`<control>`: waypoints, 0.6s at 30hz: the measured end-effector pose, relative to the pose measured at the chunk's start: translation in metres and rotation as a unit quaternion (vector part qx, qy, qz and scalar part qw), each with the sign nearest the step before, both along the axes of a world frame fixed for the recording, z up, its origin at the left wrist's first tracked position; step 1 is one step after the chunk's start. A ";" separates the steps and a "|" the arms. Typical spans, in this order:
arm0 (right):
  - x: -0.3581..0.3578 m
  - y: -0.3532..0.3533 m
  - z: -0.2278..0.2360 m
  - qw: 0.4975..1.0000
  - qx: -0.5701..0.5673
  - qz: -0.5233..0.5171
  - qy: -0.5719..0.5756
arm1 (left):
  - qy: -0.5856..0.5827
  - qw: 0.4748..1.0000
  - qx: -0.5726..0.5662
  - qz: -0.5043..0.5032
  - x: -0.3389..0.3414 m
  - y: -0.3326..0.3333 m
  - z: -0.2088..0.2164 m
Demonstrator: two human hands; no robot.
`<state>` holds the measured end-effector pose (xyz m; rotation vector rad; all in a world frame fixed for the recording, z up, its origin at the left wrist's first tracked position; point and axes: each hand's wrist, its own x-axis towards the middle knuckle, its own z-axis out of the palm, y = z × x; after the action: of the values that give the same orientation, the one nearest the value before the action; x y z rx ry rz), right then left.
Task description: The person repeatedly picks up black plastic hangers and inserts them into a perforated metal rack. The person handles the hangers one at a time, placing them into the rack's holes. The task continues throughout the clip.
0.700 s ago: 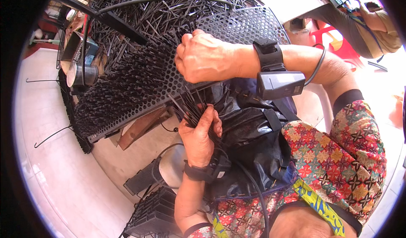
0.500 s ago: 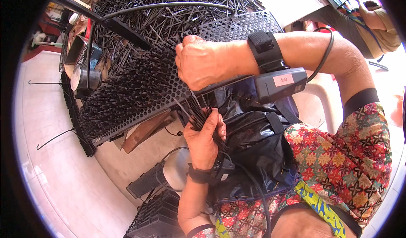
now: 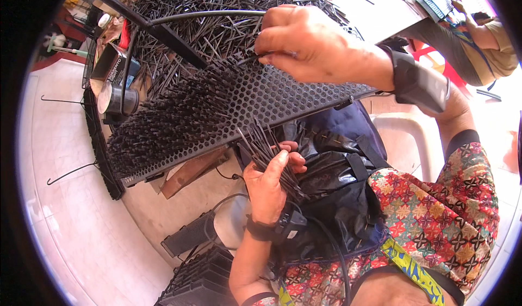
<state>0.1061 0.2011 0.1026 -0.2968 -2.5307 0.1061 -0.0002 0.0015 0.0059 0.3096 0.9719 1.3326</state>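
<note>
My left hand [image 3: 266,192] is closed around a loose bundle of thin black sticks [image 3: 265,145], just below the near edge of a black perforated board [image 3: 291,100]. The bundle's upper ends fan out toward the board. My right hand [image 3: 321,45] is above the board's far edge, its thumb and fingers pinched together. A dark sliver shows at those fingertips, but I cannot make out what it is. Many upright black sticks [image 3: 174,118] fill the board's left part, packed closely. Bare round holes show across its right part.
Behind the board lies a large heap of loose black sticks [image 3: 217,29]. A black metal bar [image 3: 168,42] crosses at upper left, near a metal tin [image 3: 122,100]. Black crates [image 3: 204,279] stand at lower left. Another person [image 3: 481,50] sits at far right.
My right hand has moved from the board's near edge by the bundle up and right to its far edge. My left hand keeps the bundle and has shifted slightly right.
</note>
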 end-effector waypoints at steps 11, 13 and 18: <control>-0.012 -0.015 -0.043 0.929 -0.309 -0.092 0.184 | -0.063 0.997 -0.010 -0.034 -0.001 0.001 -0.006; -0.016 -0.016 -0.050 0.937 -0.274 -0.099 0.194 | -0.071 0.997 -0.020 -0.016 0.000 0.001 -0.006; -0.025 -0.011 -0.059 0.964 -0.132 -0.084 0.216 | -0.064 0.997 -0.019 0.024 0.002 0.001 -0.007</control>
<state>0.0809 0.1897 0.0431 -0.5290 -2.0475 0.3984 0.0013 0.0026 -0.0013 0.1698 0.9017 1.3594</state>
